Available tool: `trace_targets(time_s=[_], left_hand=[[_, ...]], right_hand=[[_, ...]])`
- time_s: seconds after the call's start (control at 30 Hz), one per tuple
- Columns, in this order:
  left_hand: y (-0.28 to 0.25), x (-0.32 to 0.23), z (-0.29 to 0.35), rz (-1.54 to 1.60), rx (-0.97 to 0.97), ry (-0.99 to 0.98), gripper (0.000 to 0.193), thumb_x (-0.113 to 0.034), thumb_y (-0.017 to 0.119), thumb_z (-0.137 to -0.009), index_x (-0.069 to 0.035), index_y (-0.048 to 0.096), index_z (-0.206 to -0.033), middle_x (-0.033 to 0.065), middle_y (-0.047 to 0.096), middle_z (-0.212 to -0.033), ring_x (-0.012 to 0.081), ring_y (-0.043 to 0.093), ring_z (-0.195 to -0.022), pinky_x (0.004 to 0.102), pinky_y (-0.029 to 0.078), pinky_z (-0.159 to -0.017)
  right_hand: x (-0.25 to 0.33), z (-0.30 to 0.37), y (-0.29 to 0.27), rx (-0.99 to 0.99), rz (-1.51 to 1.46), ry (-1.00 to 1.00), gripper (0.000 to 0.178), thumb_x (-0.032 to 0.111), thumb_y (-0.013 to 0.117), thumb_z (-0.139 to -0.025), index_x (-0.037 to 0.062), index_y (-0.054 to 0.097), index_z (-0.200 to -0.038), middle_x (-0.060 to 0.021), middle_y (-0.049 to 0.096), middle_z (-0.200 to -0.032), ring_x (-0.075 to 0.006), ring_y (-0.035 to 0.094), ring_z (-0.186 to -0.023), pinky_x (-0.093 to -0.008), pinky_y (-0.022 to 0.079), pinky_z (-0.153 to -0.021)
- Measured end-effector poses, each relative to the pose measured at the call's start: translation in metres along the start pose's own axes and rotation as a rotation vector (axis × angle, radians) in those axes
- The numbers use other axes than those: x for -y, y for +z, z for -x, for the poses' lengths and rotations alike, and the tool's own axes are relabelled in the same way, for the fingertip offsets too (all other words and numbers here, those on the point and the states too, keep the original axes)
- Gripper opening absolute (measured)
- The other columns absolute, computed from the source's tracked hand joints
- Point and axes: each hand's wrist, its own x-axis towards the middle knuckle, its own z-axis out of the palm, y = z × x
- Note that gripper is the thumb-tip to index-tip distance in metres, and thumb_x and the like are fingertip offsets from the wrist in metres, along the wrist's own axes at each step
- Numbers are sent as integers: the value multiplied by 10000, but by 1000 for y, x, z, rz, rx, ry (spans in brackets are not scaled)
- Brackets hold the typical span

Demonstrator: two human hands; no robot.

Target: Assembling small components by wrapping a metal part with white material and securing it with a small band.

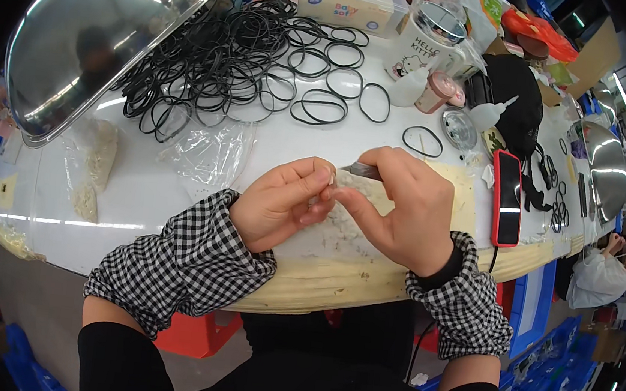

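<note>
Over the near edge of the table, my left hand (286,200) pinches a small pale piece (332,183) between thumb and fingertips. Most of that piece is hidden, so its kind cannot be made out. My right hand (410,208) is closed around a short dark grey tool (363,170), perhaps a small blade; its tip points at the left fingertips. The right thumb reaches close to the pale piece. Beneath both hands, whitish scraps (346,225) lie scattered on the table. A single black rubber ring (422,141) rests beyond the right hand.
A heap of black rubber rings (221,58) covers the far left, beside a large shiny metal bowl (110,33). Clear plastic bags (208,151) lie left of my hands. A red-cased phone (507,199) with a cable is at right. A white cup (422,44) and squeeze bottles stand behind.
</note>
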Motion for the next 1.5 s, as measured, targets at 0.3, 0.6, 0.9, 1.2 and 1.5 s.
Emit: trace_targets(time_s=[0.3,0.6,0.9,1.2,1.5], left_hand=[[0,-4,0,-5,-25,-6,174,-214,450,-979,-61,516,-932,-35,458,-759,48,376,-655,177,324,-600],[1,2,4,16,74,20,154,-203,458,-976,-64,512,-939,-39,448,-762,48,385,-670,176,327,-604],[-1,6,3,89,131,41,130,-211,451,-980,-89,496,-976,-31,460,-809,51,389,-671,173,338,-610],[-4,9,1,115,75,143,95,-188,458,-977,-110,487,-1021,-35,472,-839,48,413,-694,172,347,-618],[-3,9,2,125,65,150,104,-191,465,-974,-107,482,-1033,-35,469,-837,50,409,-687,170,350,-615]], right_hand=[[-4,3,8,88,36,23,367,376,731,-729,85,512,-684,-27,492,-580,-191,518,-488,-297,385,-428],[-6,11,11,123,-49,54,329,324,717,-761,77,518,-673,-27,514,-571,-184,519,-471,-292,378,-413],[2,8,9,147,-175,106,305,279,705,-784,64,525,-665,-40,537,-564,-185,526,-465,-284,370,-410],[5,5,18,106,-186,150,291,276,678,-809,66,520,-686,-41,530,-575,-188,509,-453,-291,363,-405],[7,5,19,142,-228,177,284,263,668,-819,65,524,-674,-40,531,-561,-183,513,-455,-284,362,-403]])
